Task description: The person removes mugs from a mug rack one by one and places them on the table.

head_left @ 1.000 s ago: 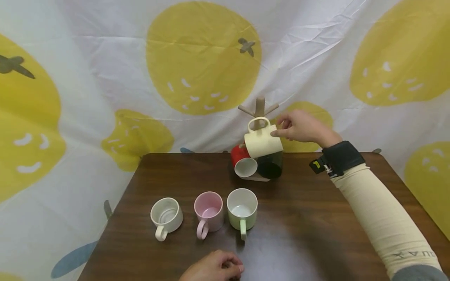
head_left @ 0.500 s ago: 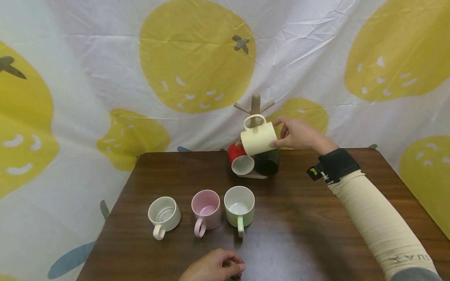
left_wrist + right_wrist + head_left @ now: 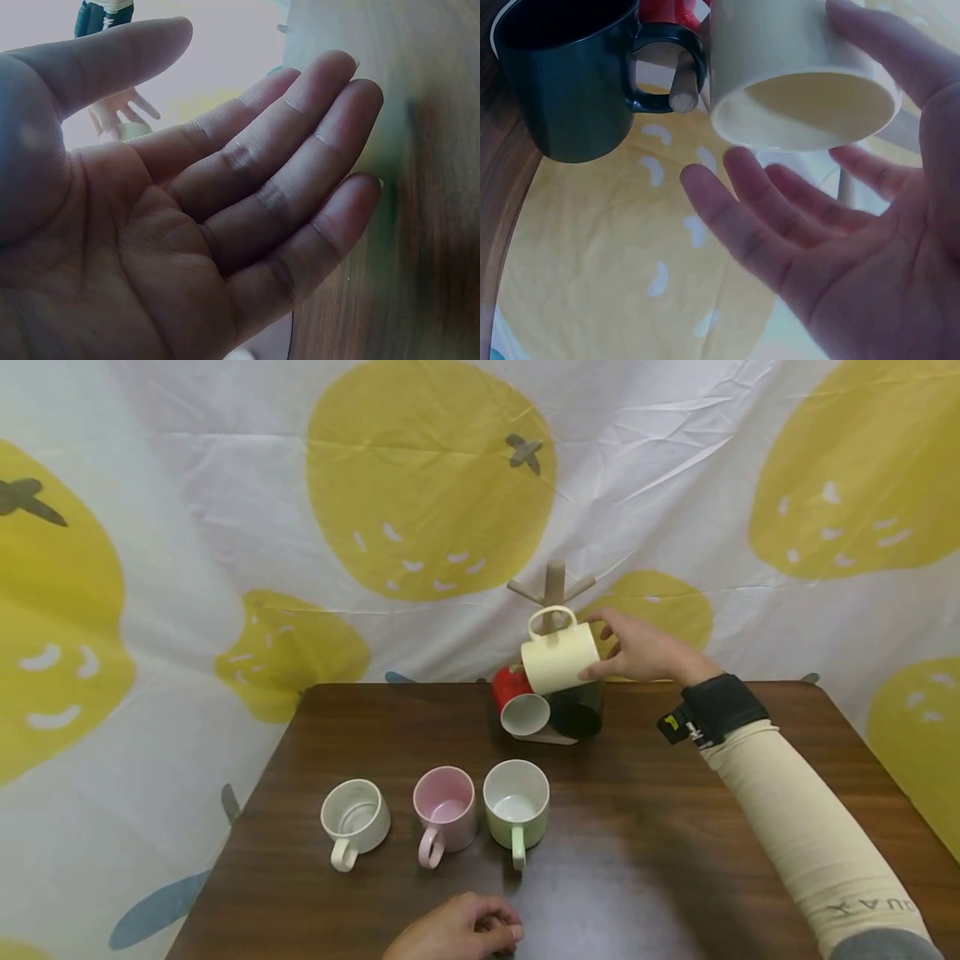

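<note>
A pale yellow mug (image 3: 560, 658) is tilted at the wooden mug rack (image 3: 555, 578), its handle upward in front of the post. Whether a peg passes through that handle is hard to see. My right hand (image 3: 637, 647) is at the mug's right end. In the right wrist view the thumb (image 3: 889, 37) touches the mug's side, while the other fingers spread loosely by its open rim. A red mug (image 3: 510, 687) and a dark green mug (image 3: 574, 90) hang lower on the rack. My left hand (image 3: 457, 931) holds nothing at the table's front, its fingers relaxed.
Across the brown table (image 3: 675, 827) stand a white mug (image 3: 365, 828), a pink mug (image 3: 455, 828) and a light green mug (image 3: 532, 828), handles toward me. A lemon-patterned curtain (image 3: 645, 468) hangs behind.
My right fingers have spread from their pinch on the yellow mug's rim, and the thumb has shifted lower. The mug stays at the rack, while the left hand has not visibly moved.
</note>
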`<state>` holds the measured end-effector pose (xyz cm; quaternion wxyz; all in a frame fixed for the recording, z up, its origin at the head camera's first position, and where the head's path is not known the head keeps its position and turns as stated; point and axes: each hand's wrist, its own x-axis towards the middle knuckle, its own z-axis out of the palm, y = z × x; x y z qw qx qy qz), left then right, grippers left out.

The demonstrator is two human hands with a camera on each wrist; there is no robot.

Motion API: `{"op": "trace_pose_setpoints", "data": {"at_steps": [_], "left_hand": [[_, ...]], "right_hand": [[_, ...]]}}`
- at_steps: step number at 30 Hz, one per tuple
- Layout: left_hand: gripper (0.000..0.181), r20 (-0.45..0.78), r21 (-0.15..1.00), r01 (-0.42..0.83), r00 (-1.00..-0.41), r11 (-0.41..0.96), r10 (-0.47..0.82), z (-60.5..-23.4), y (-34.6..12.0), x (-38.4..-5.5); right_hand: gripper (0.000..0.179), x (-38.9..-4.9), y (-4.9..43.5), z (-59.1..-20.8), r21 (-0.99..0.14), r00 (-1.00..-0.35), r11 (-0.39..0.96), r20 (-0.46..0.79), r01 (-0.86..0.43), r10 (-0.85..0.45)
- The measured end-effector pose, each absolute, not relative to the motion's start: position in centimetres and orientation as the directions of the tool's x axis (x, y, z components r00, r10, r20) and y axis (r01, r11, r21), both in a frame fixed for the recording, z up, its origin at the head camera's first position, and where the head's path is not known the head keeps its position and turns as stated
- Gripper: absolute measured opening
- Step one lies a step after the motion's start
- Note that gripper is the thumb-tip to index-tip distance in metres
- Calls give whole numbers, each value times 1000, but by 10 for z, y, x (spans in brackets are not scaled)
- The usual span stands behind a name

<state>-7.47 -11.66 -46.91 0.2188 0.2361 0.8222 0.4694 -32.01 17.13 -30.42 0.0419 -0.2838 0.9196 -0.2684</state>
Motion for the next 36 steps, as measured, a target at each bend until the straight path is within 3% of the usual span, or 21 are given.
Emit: {"op": "trace_pose_setpoints", "data": {"at_steps": [8,18,36], "left_hand": [[26,-145,872,175,-799,456,584,-469,-117,-70],[23,-133,864,190,-806,465,576,-468,-118,-66],[26,-127,868,197,-799,455,588,-470,-120,-67]], "right_hand": [[87,-322,176,-308,-670,-799,589,10,-452,-601],[88,-327,181,-315,-765,-790,518,-19,-384,-613],[78,-326,185,-316,-699,-806,551,62,-455,-588]]}}
